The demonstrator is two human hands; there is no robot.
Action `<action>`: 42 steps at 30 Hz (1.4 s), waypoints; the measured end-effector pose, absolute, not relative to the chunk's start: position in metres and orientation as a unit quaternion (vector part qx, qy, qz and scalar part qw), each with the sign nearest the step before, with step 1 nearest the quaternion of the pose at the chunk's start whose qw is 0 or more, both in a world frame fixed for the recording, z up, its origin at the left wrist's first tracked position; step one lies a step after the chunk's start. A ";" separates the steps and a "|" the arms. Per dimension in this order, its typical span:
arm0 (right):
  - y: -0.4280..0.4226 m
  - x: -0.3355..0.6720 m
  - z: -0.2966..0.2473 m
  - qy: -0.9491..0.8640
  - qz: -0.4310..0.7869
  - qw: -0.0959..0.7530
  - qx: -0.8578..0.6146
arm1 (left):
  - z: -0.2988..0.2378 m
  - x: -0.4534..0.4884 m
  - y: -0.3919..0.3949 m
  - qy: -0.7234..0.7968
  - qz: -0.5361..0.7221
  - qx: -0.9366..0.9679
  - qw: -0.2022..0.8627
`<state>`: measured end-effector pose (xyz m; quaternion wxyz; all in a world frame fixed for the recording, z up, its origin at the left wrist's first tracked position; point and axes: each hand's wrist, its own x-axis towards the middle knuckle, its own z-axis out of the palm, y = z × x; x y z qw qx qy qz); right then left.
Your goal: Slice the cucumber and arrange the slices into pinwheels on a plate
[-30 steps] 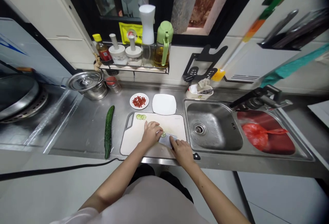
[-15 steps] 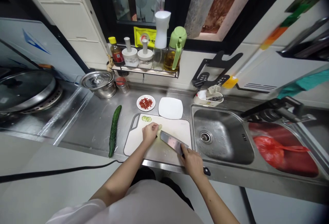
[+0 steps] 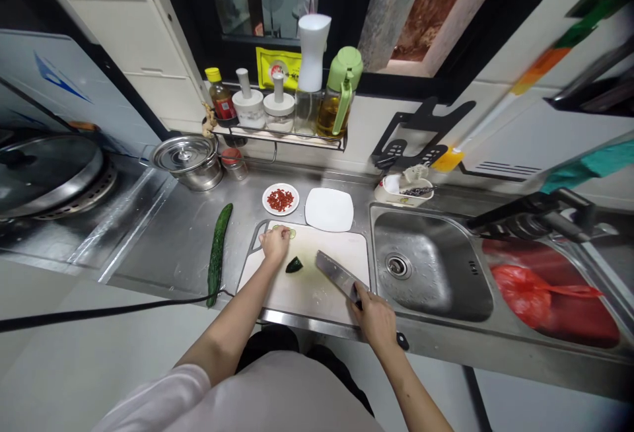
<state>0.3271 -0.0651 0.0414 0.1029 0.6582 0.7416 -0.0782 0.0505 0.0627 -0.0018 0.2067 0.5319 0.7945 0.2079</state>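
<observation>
My left hand (image 3: 274, 243) rests with curled fingers at the far left corner of the white cutting board (image 3: 317, 287), on the pile of cucumber slices (image 3: 290, 233). What its fingers hold is hidden. A dark green cucumber end piece (image 3: 294, 265) lies alone mid-board. My right hand (image 3: 375, 316) grips the handle of a cleaver (image 3: 337, 274), its blade angled above the board to the right of the end piece. A whole cucumber (image 3: 216, 253) lies on the steel counter left of the board.
Behind the board sit a small dish of chopped red chilli (image 3: 280, 199) and a white square plate (image 3: 329, 209). A double sink (image 3: 428, 267) is to the right, with a red bag (image 3: 525, 284) in the far basin. A lidded pot (image 3: 187, 160) and a condiment shelf (image 3: 277, 129) stand at the back.
My left hand has slid from the cucumber piece beside the blade to the slice pile at the board's far left. The cleaver lifted off and drew right. The end piece now lies bare.
</observation>
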 end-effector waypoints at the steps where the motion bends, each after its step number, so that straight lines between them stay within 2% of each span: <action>1: -0.065 0.327 0.042 0.741 -0.078 0.104 0.659 | -0.002 0.050 0.064 0.793 0.205 0.538 0.198; 17: -0.061 0.323 0.045 0.731 -0.097 0.103 0.667 | -0.010 0.047 0.070 0.793 0.181 0.561 0.151; 25: -0.060 0.317 0.045 0.715 -0.130 0.109 0.678 | -0.008 0.050 0.044 0.801 0.327 0.478 0.155; 33: -0.050 0.295 0.058 0.691 -0.215 0.117 0.680 | -0.023 0.058 -0.021 0.686 0.387 0.592 0.171; 42: -0.043 0.254 0.075 0.728 -0.275 0.122 0.615 | -0.044 0.055 -0.035 0.576 0.412 0.692 0.139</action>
